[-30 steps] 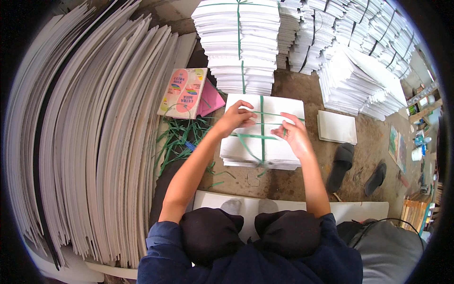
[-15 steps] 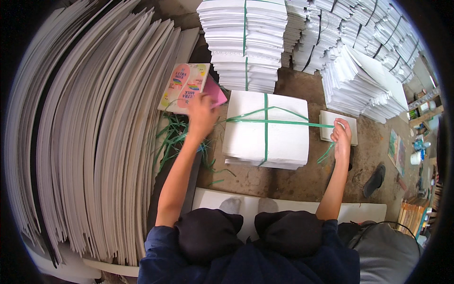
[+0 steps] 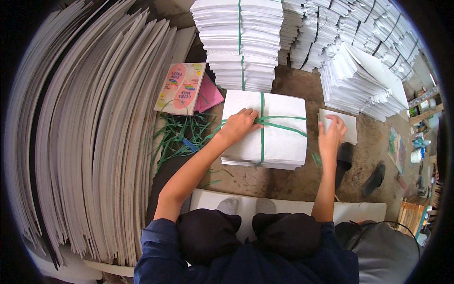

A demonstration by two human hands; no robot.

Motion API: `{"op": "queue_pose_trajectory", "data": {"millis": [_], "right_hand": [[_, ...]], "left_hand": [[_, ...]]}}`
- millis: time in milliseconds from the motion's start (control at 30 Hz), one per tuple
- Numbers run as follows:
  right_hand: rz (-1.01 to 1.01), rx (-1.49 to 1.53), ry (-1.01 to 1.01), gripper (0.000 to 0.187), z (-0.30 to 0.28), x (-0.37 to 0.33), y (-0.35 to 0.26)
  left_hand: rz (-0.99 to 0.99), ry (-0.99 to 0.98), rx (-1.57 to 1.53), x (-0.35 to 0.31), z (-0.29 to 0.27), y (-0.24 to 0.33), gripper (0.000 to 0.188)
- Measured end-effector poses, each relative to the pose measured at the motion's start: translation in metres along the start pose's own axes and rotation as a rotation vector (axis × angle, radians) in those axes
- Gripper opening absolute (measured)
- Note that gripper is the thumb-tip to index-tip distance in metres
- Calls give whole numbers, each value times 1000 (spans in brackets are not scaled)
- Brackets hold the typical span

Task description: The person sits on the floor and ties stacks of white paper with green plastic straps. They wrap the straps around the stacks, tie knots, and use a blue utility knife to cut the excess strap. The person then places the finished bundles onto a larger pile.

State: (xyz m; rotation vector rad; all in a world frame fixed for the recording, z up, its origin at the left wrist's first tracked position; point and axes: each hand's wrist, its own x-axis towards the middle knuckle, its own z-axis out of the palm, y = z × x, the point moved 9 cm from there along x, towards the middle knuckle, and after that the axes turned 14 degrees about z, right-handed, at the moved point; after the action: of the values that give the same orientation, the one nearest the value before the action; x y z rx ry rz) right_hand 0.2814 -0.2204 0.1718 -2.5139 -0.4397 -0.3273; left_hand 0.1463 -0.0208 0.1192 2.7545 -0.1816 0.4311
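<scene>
Atop a white paper stack (image 3: 286, 150), left hand (image 3: 240, 125) with fingers clamped on green strap (image 3: 283, 127), right hand (image 3: 333, 135) nearby, fingers apart.

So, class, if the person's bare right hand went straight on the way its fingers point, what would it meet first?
The right hand would probably meet the low, rectangular stack of white sheets showing behind it, though depth is unclear; the hand might pass above.

Left hand (image 3: 241, 124) on green-strapped white stack (image 3: 284, 150)
</scene>
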Motion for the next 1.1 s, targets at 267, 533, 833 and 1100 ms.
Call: {"op": "queue_pose_trajectory", "data": {"millis": [267, 533, 833, 1100], "right_hand": [[-389, 387, -429, 16, 70, -61, -100], [-138, 555, -461, 9, 86, -46, -74], [-280, 524, -620, 14, 81, -50, -83], [-233, 476, -439, 15, 111, -48, -83]], "left_hand": [[-182, 81, -331, -2, -1, -25, 24], [-452, 105, -117, -2, 5, -25, 27], [-510, 21, -50, 4, 23, -21, 28], [-629, -60, -796, -7, 47, -47, 32]]}}
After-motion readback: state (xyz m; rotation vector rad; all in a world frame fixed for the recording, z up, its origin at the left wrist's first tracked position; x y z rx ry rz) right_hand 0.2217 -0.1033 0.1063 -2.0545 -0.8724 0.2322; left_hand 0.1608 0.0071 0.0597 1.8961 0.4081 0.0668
